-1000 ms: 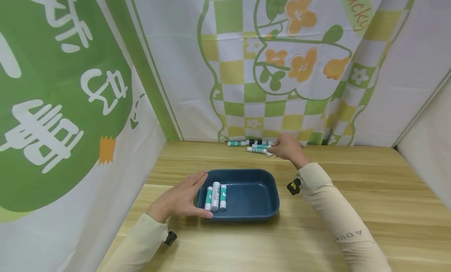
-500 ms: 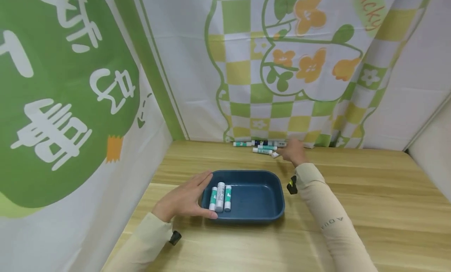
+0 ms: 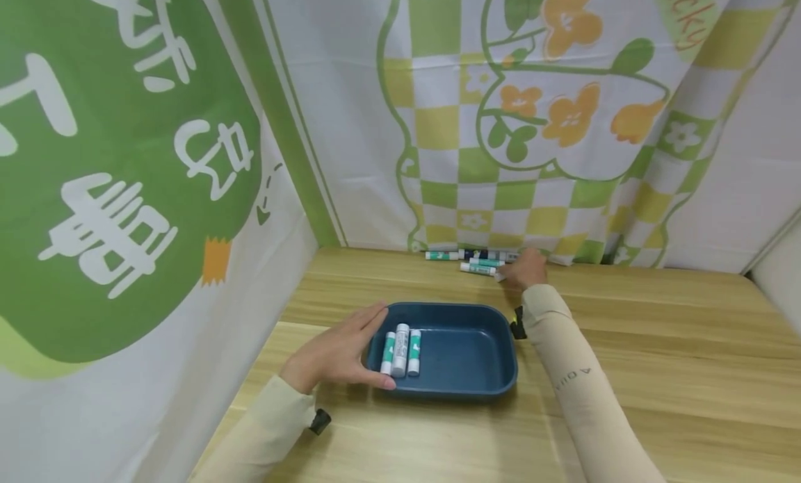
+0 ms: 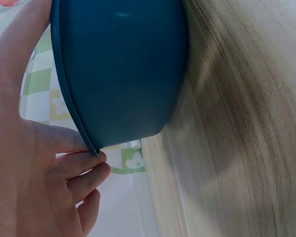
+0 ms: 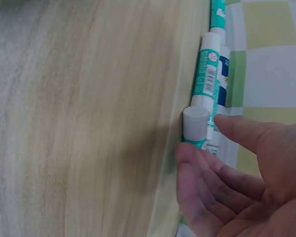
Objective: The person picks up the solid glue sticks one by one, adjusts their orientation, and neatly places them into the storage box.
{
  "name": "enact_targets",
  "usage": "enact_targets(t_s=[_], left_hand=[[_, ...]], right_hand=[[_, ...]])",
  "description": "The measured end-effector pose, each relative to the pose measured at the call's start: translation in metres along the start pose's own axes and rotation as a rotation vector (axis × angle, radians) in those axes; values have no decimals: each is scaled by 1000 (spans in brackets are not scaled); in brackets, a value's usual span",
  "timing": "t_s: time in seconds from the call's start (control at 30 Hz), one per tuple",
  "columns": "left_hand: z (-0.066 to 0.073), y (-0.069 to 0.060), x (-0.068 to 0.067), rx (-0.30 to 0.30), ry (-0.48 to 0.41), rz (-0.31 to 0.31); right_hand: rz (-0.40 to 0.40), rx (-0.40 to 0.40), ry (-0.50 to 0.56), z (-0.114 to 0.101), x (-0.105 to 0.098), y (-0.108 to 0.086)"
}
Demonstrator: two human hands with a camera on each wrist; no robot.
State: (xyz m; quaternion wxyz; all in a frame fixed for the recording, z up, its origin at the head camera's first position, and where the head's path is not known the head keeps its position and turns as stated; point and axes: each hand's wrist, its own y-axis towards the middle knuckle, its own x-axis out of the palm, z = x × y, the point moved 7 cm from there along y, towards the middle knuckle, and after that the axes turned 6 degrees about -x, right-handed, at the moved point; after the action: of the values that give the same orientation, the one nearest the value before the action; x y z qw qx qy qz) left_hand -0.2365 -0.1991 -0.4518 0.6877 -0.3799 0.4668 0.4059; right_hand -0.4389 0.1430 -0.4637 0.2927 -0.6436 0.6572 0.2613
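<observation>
Checkered curtain backs the tubes crowding the right fingers

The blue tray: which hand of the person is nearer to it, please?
Left. The left hand holds the blue tray at its left end, touching its rim; the right hand is apart from it, beyond its far side, at the loose sticks.

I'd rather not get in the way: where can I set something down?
Bare: tabletop right of the right sleeve, and the blue tray right of its three tubes. Crowded: the tray's left end, where the left hand grips, and the tabletop's back, where more tubes lie by the right hand.
</observation>
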Motion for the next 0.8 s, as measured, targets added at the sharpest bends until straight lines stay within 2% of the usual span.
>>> enact_targets(t_s=[0.1,0.3,0.47,0.53,0.67,0.8], left_hand=[[1,0,1,1,-2,-10],[1,1,0,-8,1,-9],[2,1,-1,-7,1,-4],[2,1,-1,-7,1,-5],[2,0,-1,-6,-2,-7],[2,0,-2,-7,-9,-7]], right_hand=[[-7,21,-1,3,1,1],[-92,63,34,2,0,2],[-112,57,-86,3,-10,1],[-100,64,-95,5,-12,1],[-96,94,-22,11,-13,-3],[-116,73,-5,13,-16,-7]])
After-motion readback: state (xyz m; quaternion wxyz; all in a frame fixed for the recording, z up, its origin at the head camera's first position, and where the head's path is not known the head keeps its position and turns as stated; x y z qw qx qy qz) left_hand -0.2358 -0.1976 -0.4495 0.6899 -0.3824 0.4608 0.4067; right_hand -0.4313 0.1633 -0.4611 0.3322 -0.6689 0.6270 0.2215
